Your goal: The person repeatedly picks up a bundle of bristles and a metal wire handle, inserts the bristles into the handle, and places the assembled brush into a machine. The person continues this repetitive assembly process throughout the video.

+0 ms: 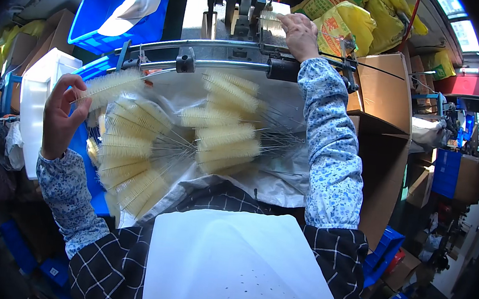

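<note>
Out on the left, my left hand (63, 114) pinches the end of a cream bottle brush (113, 85), whose bristles point right toward a metal rail. At the top, by the machine (243, 20), my right hand (300, 35) has its fingers closed at the end of another pale bristle brush (272, 17). In front of me, a fan of cream brushes (127, 144) lies with wire stems pointing right. Beside it, a second pile of brushes (226, 142) also has its thin stems to the right. Both piles rest on white sheeting (282, 179).
Metal rails (224, 64) cross in front of the machine. A blue bin (84, 22) with a white cloth stands at the upper left. Yellow sacks (346, 24) lie at the upper right, above an open cardboard box (383, 94). A white container (36, 101) stands left.
</note>
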Demonstrator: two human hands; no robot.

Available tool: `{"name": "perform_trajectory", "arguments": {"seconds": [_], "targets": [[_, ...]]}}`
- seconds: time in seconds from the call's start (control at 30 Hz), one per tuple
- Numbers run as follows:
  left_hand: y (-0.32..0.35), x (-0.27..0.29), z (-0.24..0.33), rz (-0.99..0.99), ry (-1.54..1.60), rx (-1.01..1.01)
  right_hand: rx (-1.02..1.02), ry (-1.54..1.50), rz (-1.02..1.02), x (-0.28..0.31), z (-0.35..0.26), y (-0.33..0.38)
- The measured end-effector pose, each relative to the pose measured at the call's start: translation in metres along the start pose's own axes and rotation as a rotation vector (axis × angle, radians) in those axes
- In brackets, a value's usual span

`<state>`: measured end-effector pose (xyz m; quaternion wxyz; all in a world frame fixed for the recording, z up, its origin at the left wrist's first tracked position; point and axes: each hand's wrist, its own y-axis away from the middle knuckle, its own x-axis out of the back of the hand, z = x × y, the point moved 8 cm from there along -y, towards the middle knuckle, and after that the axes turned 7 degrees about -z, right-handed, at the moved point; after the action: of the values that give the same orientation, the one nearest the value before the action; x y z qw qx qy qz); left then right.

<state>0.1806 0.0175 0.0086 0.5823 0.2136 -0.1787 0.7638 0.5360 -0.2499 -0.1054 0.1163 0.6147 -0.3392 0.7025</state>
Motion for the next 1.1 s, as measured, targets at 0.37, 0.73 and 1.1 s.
{"name": "perform_trajectory", "arguments": {"seconds": [0.37, 0.73, 1.1], "targets": [[0.027, 0.037, 0.022, 0.166, -0.064, -0.149, -0.339, -0.172, -0.001, 0.023, 0.055, 0.046], [0.051, 0.074, 0.036, 0.345, 0.170, -0.224, -0.348, -0.260, -0.001, 0.022, 0.018, 0.031], [0.034, 0.053, 0.067, 0.296, 0.237, -0.249, -0.376, -0.227, -0.077, 0.029, -0.023, 0.008]]}}
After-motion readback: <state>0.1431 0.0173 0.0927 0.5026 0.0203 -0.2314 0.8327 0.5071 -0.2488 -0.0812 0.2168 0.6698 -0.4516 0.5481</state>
